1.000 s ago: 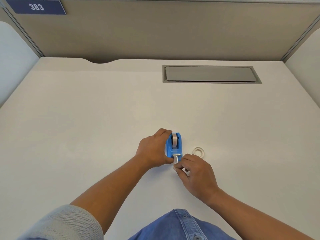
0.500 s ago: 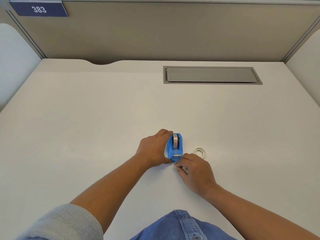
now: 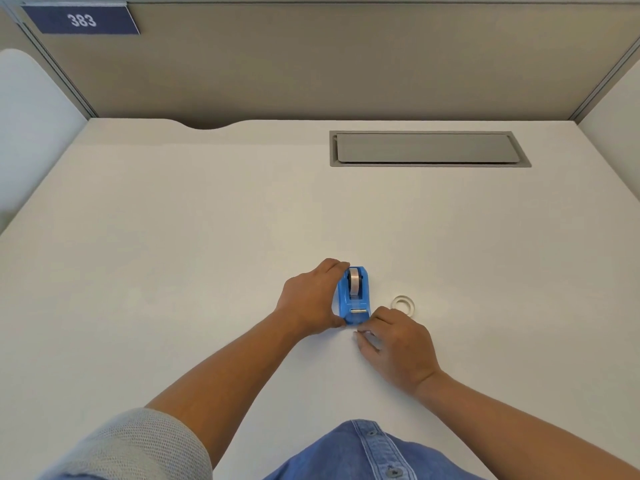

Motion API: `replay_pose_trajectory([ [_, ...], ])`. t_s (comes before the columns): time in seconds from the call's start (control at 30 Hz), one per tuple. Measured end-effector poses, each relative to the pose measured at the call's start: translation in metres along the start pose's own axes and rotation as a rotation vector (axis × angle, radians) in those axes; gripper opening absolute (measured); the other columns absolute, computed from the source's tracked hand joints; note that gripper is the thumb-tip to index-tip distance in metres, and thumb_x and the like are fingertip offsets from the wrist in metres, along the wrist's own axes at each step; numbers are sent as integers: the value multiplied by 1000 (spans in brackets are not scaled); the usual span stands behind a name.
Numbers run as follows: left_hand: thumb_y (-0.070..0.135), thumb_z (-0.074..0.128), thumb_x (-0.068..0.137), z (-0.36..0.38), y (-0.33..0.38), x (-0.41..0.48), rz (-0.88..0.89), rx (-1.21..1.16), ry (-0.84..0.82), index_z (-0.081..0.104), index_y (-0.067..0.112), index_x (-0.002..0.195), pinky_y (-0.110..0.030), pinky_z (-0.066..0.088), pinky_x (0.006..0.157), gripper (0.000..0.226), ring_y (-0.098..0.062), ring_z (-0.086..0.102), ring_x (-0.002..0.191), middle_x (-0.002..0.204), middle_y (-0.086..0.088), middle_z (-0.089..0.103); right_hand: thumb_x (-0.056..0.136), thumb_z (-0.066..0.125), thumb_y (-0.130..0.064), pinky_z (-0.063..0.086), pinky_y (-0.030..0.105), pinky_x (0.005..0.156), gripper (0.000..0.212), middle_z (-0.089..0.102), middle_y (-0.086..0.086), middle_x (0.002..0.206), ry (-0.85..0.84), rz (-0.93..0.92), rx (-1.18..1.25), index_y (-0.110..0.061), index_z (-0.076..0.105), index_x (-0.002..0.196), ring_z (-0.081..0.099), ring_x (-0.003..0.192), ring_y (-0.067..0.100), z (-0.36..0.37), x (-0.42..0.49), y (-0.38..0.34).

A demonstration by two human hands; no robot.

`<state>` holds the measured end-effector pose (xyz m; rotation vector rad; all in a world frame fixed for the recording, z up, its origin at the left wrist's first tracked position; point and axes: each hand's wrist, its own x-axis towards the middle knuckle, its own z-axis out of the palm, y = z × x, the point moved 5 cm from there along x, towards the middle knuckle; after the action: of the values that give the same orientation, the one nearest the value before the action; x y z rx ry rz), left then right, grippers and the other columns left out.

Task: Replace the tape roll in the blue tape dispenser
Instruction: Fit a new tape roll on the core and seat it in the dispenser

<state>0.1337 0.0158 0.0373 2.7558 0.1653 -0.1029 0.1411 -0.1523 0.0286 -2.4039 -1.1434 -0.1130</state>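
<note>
Tape end, pulled out a second ago, is now torn off. Right hand (image 3: 398,344) pinches near the blue tape dispenser (image 3: 354,296); left hand (image 3: 311,299) grips it on the worktop (image 3: 173,237). Roll (image 3: 354,286) seated, spent ring (image 3: 403,303) beside: replacement looks done.

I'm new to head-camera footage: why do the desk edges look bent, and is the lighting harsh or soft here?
Head view: the wide-angle lens bows the desk edges and partition outward; lighting is soft and even, with only faint shadows under the left hand, right hand and blue tape dispenser; no glare; the loose tape roll stays sharp.
</note>
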Motion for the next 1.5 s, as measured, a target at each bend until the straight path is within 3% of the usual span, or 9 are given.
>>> replay_pose_trajectory([
  [0.17,56,82,60,2,0,1,-7,3,3,34,27,140,-33,52,77,98,-17,61,105,140,10,46,73,70,-32,39,20,46,20,52,-10,71,36,197,143,-22,53,78,42,57,8,-9,-3,5],
  [0.33,59,83,58,2,0,1,-8,5,12,35,27,140,-33,53,77,100,-18,62,103,139,10,46,78,79,-28,38,7,62,36,60,-10,94,27,308,252,-17,61,106,53,76,7,-4,9,5],
  [0.43,58,83,58,3,0,1,-9,3,17,35,27,140,-33,54,76,100,-19,62,102,139,10,47,77,82,-25,36,4,63,32,64,-8,91,5,328,239,-18,63,101,53,75,6,-1,15,8],
  [0.67,55,83,58,5,-1,1,-8,-15,18,34,28,139,-34,54,76,98,-19,62,102,138,10,47,74,84,-22,51,25,65,28,65,-9,82,-6,309,241,-22,61,89,57,75,15,0,18,13],
  [0.87,54,83,59,7,-1,0,-7,-44,13,34,29,140,-34,54,76,98,-18,62,102,140,11,45,72,84,-26,47,16,62,39,58,-17,86,-18,351,336,-27,53,97,56,79,9,1,9,17],
  [1.07,33,86,63,20,-13,-14,-73,-368,-16,21,43,145,-15,44,65,105,-3,55,80,143,23,37,82,73,-26,48,21,69,23,59,-12,88,-23,329,243,-26,55,96,57,80,8,-3,-13,20],
  [1.23,23,74,73,31,-20,-34,-116,-426,36,-4,45,148,-22,48,83,110,2,53,93,143,27,39,85,71,-24,47,26,80,23,66,-2,98,-33,277,92,-17,64,105,59,90,16,-5,-19,31],
  [1.33,23,64,80,34,-21,-41,-117,-307,120,5,37,151,-28,40,100,93,-8,50,115,146,17,42,86,69,-25,46,28,84,24,66,-3,104,-39,249,34,-18,63,108,60,95,17,-4,-16,38],
  [1.5,39,54,89,41,-21,-53,-196,-127,260,11,22,152,-33,31,108,79,-20,41,132,150,0,42,91,63,-31,42,35,101,36,61,-2,130,-105,229,-23,-18,59,125,54,122,19,3,-11,46],
])
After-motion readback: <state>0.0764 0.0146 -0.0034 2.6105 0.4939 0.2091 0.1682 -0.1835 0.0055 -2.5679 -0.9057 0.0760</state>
